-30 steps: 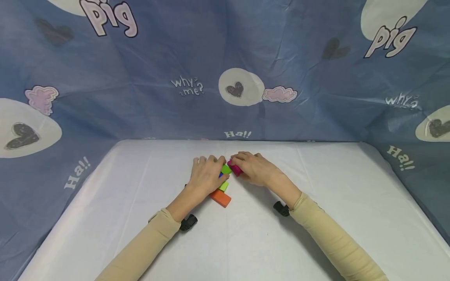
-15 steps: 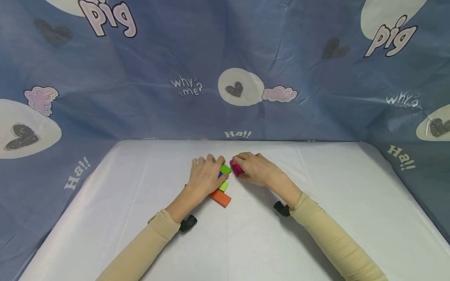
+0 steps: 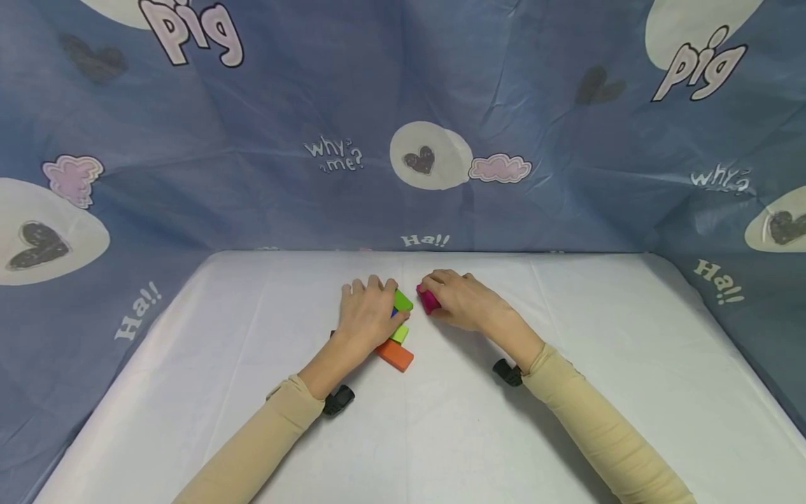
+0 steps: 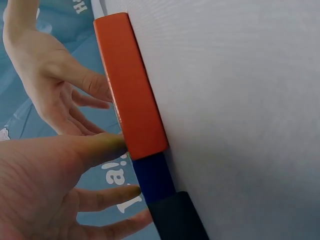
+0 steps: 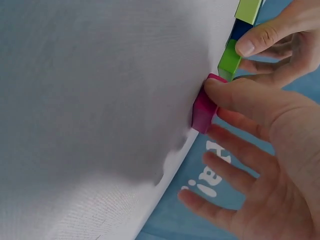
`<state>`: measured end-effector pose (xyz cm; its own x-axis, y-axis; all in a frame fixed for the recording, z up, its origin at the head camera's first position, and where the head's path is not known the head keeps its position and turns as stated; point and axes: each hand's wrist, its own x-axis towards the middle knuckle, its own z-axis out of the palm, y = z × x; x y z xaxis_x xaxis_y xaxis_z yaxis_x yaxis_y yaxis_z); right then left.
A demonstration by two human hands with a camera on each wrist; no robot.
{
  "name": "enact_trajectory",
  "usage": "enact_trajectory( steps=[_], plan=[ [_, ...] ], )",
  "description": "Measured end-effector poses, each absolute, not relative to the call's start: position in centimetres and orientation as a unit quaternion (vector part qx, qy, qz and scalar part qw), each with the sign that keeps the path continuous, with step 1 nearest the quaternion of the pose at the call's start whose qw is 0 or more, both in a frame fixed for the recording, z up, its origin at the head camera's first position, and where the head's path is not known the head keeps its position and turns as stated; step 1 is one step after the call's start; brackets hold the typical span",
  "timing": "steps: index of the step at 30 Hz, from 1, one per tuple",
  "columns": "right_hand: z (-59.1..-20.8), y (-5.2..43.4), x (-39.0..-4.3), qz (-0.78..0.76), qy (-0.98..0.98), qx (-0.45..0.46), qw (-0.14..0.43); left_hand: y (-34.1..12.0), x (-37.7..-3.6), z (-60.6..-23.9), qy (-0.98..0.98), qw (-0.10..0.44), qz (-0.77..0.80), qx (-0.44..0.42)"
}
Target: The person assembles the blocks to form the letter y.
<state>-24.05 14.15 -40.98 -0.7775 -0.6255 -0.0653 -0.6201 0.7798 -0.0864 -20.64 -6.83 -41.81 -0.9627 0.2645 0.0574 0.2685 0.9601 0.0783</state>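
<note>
My right hand pinches a magenta block between thumb and index finger, with the other fingers spread. The block stands at the white table surface, a small gap from the others. My left hand lies over a group of coloured blocks, thumb and fingers around the bright green block. Beside that one, a blue block is partly covered by the left thumb. Nearer to me are a lime block and an orange block. In the left wrist view a dark block shows past the orange one.
The white-covered table meets a blue printed cloth at its far edge. Black wrist devices sit under both forearms, one at the left wrist and one at the right wrist.
My right hand has drawn the magenta block slightly to the right, widening the gap to the green block. The left hand has barely moved, its fingertips shifting a little left.
</note>
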Motion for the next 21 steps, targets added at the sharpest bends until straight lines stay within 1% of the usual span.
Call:
enact_trajectory(
  steps=[15, 21],
  plan=[
    [-41.02, 14.25, -24.1, -0.044, 0.943, -0.324, 0.055, -6.81, -20.79, -41.86, -0.99, 0.033, -0.027, -0.136],
    [-41.0, 14.38, -24.11, -0.047, 0.943, -0.323, 0.057, -6.63, -21.0, -42.1, -0.989, 0.026, -0.036, -0.14]
  ],
)
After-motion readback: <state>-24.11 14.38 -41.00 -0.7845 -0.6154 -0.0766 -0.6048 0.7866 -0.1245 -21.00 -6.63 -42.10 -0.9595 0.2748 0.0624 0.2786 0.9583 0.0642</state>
